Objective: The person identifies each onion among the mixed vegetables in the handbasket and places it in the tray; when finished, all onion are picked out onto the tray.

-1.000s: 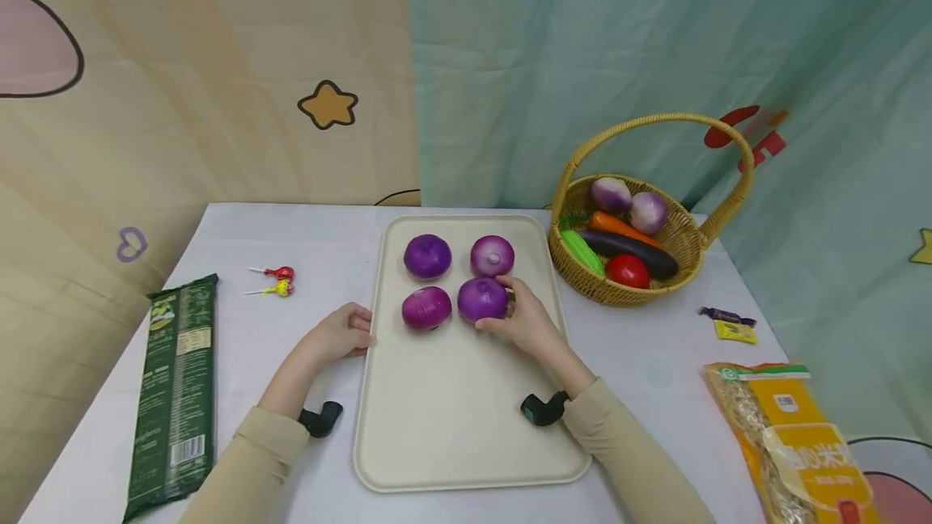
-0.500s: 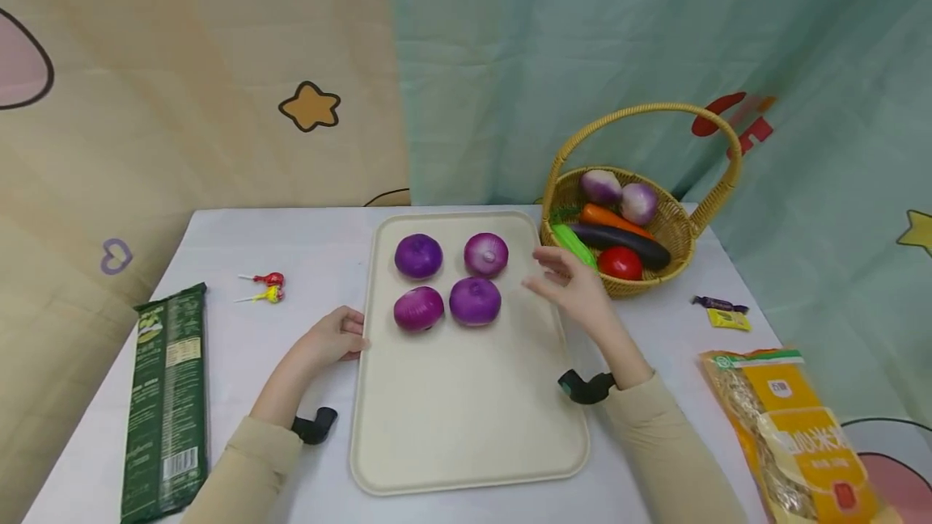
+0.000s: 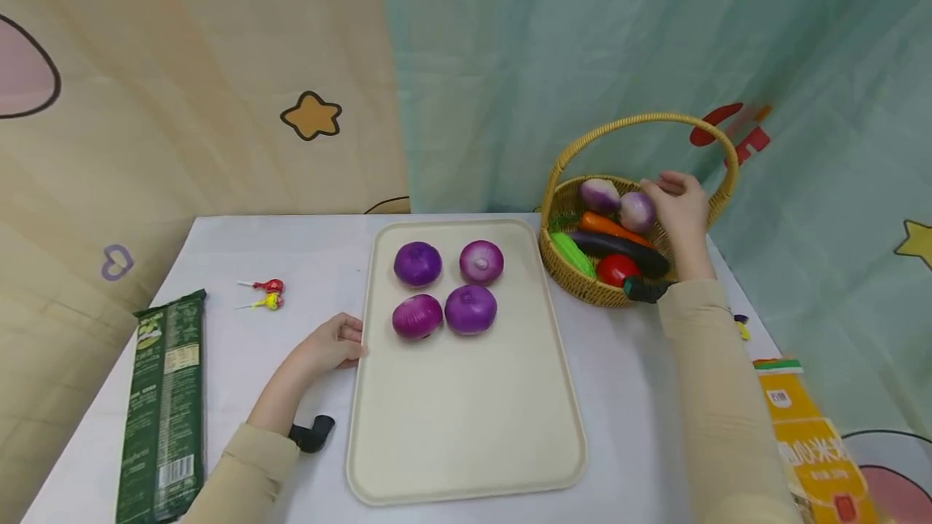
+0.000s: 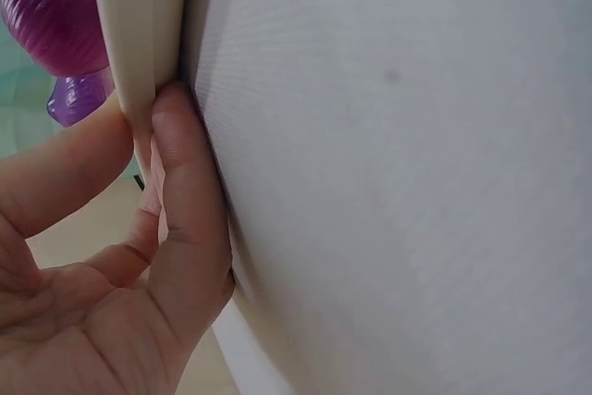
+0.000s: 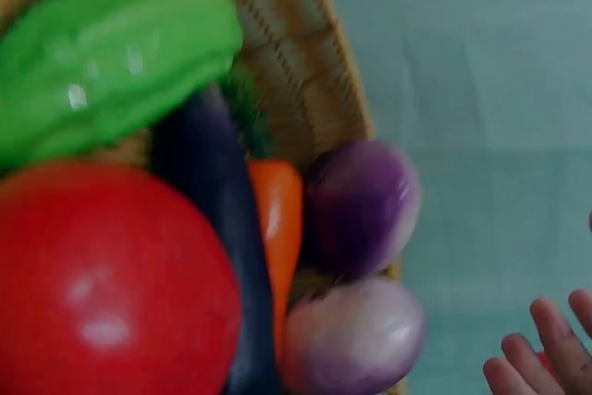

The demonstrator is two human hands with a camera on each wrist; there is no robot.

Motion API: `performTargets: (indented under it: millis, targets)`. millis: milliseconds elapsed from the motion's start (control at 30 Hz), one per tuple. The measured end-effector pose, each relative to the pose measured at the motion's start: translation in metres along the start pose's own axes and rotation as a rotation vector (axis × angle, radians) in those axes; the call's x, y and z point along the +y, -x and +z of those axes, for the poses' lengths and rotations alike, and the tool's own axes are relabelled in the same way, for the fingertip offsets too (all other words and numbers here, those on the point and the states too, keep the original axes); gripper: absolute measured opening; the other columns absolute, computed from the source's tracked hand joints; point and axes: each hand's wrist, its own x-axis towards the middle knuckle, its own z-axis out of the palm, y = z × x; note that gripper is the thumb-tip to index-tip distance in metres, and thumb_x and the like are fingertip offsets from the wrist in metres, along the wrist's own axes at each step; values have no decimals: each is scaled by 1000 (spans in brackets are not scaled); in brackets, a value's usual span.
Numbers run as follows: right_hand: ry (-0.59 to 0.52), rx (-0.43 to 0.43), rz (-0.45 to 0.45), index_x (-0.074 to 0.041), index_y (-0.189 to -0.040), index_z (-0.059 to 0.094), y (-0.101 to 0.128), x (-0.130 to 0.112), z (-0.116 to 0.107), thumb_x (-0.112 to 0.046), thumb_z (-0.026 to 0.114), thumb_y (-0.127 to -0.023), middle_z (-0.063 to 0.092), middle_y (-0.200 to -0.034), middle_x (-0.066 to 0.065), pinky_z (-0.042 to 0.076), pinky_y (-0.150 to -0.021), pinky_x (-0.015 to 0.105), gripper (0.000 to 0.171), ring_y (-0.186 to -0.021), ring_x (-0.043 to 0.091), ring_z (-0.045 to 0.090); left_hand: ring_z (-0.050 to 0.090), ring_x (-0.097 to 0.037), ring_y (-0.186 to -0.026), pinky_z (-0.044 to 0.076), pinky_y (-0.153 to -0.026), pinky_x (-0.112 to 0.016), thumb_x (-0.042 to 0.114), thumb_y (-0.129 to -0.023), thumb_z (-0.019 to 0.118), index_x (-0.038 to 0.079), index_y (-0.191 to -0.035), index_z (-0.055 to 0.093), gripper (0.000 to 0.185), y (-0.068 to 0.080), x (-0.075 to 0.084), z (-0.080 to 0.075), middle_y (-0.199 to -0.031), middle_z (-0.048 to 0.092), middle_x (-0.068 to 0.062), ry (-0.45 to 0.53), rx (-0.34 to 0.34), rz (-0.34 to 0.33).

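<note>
My left hand (image 3: 332,344) pinches the left rim of the cream tray (image 3: 466,435); in the left wrist view its thumb (image 4: 79,168) is above the rim and a finger (image 4: 185,201) below. Several purple onions, one of them the front right onion (image 3: 471,310), sit grouped in the tray's far half. Over the right side of the wicker basket (image 3: 582,288) is my right hand (image 3: 679,204), holding nothing. Nearest to it is a purple-and-white turnip (image 3: 637,212), with a second turnip (image 3: 600,196) beside it. In the right wrist view, the hand's relaxed fingers (image 5: 523,363) are apart from both.
The basket also holds a carrot (image 3: 612,227), an eggplant (image 3: 619,251), a red tomato (image 3: 617,269) and a green ridged vegetable (image 3: 572,254). Its tall handle (image 3: 641,120) arches over them. Two lollipops (image 3: 269,293) and a green packet (image 3: 163,411) lie left; a yellow bag (image 3: 815,443) lies right.
My right hand has let go of the front right onion and moved right and away over the basket. My left hand has stayed at the tray's rim.
</note>
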Motion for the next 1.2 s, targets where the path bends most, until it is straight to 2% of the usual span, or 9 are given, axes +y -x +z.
performTargets:
  millis: [67,167,333,467,600,900,1100,1200]
  targets:
    - [12,-2,50,-10,-141,50,-9,7,2,-45,64,-90,58,-133,6,42,-108,30,64,-115,12,53,57,-17,-83,58,-75,-29,0,-90,61,-10,-125,43,41,1,-3,2,-101,55,-15,5,-1,-6]
    - [45,-46,62,-6,-144,46,-17,20,6,-43,63,-91,51,-144,15,39,-112,36,67,-128,24,48,57,-17,-83,58,-74,-29,-1,-89,61,-11,-124,43,41,3,-6,5,-100,55,-15,13,-7,-3]
    - [113,-203,73,2,-152,25,-21,37,11,-43,58,-94,31,-155,25,30,-118,49,81,-141,40,34,58,-17,-83,58,-75,-31,-1,-88,61,-11,-124,43,41,8,-7,8,-100,55,-16,35,-1,2]
    - [135,-285,89,4,-154,13,-22,45,12,-38,55,-97,19,-159,28,24,-120,53,83,-145,43,24,58,-17,-84,58,-76,-31,-1,-88,62,-11,-123,44,41,10,-6,9,-101,55,-16,41,9,1]
    - [132,-278,57,3,-154,20,-23,48,14,-29,58,-97,25,-157,29,26,-119,53,76,-143,44,28,59,-17,-84,59,-76,-32,-1,-88,62,-10,-123,45,40,11,-6,9,-101,56,-16,41,17,-2]
    - [142,-179,11,2,-149,37,-30,51,20,-21,61,-95,38,-151,27,30,-118,51,63,-138,43,37,58,-18,-84,58,-75,-30,-2,-87,62,-9,-122,46,39,8,1,6,-99,56,-15,25,31,2]
    - [131,-174,-3,3,-148,37,-29,42,15,-28,58,-96,40,-148,29,34,-115,51,64,-134,42,39,58,-19,-85,58,-77,-31,-1,-88,62,-9,-123,46,40,7,3,5,-102,56,-16,13,30,-6]
    - [146,-205,4,2,-148,37,-25,32,8,-36,56,-96,41,-147,27,45,-105,41,68,-125,35,45,59,-19,-86,58,-78,-32,0,-88,62,-9,-124,45,40,6,4,3,-103,56,-17,11,29,1]
